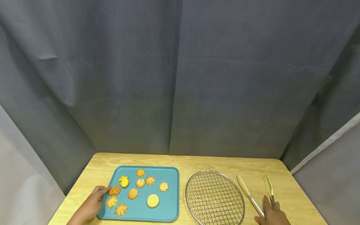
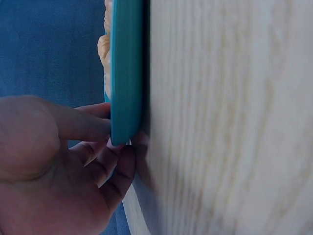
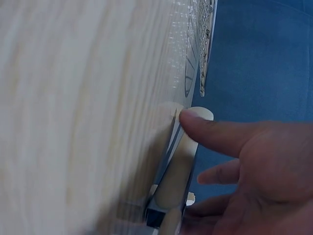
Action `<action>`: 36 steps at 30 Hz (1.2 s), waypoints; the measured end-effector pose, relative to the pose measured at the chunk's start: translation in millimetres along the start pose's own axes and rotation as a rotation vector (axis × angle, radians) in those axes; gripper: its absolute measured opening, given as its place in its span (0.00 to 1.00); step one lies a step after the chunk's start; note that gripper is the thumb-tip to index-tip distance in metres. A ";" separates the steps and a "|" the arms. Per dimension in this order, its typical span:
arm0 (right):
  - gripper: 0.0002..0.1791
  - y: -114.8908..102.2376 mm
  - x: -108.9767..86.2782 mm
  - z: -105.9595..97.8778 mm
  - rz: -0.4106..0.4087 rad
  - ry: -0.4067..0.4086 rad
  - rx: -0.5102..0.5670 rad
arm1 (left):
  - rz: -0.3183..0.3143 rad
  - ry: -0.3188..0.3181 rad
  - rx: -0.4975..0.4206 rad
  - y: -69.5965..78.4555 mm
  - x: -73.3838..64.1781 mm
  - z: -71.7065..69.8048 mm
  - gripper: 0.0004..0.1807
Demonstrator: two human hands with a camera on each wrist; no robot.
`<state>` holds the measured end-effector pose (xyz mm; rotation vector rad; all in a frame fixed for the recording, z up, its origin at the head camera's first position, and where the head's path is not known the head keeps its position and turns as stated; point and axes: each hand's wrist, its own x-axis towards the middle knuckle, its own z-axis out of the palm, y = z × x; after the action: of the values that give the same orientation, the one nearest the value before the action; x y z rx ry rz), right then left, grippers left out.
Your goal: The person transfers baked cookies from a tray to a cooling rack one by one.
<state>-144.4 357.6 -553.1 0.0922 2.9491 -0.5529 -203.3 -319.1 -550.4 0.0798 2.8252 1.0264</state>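
Note:
My left hand (image 1: 92,203) grips the left rim of a teal baking tray (image 1: 168,204), beside a pretzel-shaped cookie (image 1: 114,190). In the left wrist view, the thumb is on the tray's upper side and fingers curl below its edge. Several cookies lie on the tray, among them a round yellow one (image 1: 152,201) and a swirl (image 1: 133,193). On the right, my right hand (image 1: 274,215) rests over a pair of tongs (image 1: 255,205), whose two arms lie spread apart on the table. The right wrist view shows the thumb extended against the tongs, fingers loosely bent at the other arm.
A round wire cooling rack (image 1: 215,197) lies between the tray and the tongs. The wooden table (image 1: 225,163) has its far edge against grey curtains (image 1: 225,93), which also hang on both sides.

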 end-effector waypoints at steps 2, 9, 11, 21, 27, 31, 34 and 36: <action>0.57 0.9 -0.9 -0.8 -0.017 0.010 -0.032 | 0.017 0.003 -0.005 -0.7 -0.1 -0.8 0.29; 0.54 2.6 -0.3 -4.1 -0.004 0.004 -0.080 | 0.029 -0.001 -0.038 -6.2 0.7 -1.7 0.30; 0.53 2.2 -1.0 -5.3 -0.002 0.004 -0.083 | 0.023 -0.007 -0.058 -7.3 0.8 -1.8 0.31; 0.50 2.0 -2.1 -6.4 -0.036 -0.002 -0.085 | 0.028 -0.019 -0.093 -8.3 3.4 -2.6 0.35; 0.49 3.6 -0.2 -7.2 -0.028 -0.008 -0.084 | 0.019 -0.033 -0.115 -8.8 4.3 -3.8 0.35; 0.50 3.9 -1.2 -9.7 0.015 -0.024 -0.055 | 0.018 -0.044 -0.125 -10.0 5.3 -4.5 0.35; 0.51 3.7 -2.7 -12.8 0.064 -0.039 -0.006 | 0.022 -0.046 -0.143 -11.3 6.3 -4.6 0.36; 0.51 3.5 -3.6 -15.0 0.090 -0.049 0.024 | 0.031 -0.051 -0.155 -12.5 6.6 -4.3 0.36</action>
<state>-142.5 366.1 -539.9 0.2103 2.8747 -0.5693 -210.4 -330.8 -555.8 0.1317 2.6968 1.2278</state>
